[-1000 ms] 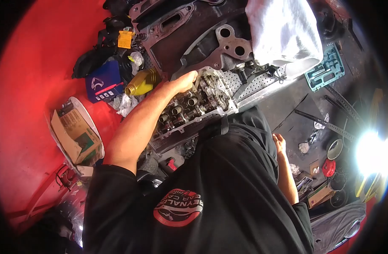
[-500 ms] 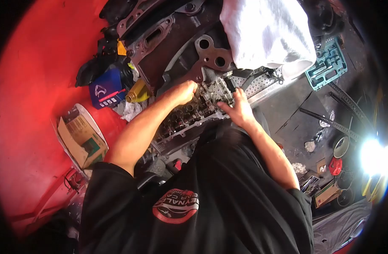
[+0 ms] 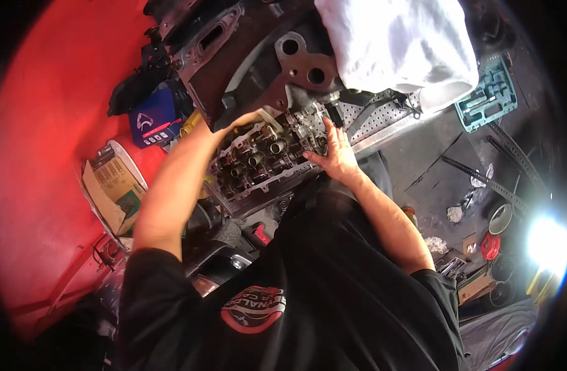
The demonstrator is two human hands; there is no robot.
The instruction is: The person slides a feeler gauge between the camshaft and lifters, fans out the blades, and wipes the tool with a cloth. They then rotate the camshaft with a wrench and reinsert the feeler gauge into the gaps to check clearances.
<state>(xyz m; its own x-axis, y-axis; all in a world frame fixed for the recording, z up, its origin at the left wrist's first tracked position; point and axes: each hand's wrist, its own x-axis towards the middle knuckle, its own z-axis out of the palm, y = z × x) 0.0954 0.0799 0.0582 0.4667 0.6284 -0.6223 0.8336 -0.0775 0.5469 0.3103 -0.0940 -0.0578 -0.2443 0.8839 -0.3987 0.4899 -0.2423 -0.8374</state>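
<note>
In the head view, a cylinder head (image 3: 258, 157) is lying on the perforated worktop (image 3: 382, 117) between both hands. The left hand (image 3: 245, 121) is curling its fingers tight over the far edge of it. The right hand (image 3: 336, 151) is resting open and flat on its end, fingers spread. A white cloth (image 3: 401, 43) is lying just beyond the right hand.

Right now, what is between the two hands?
In the head view, the engine part with its round metal cups lies between the left hand and the right hand.
</note>
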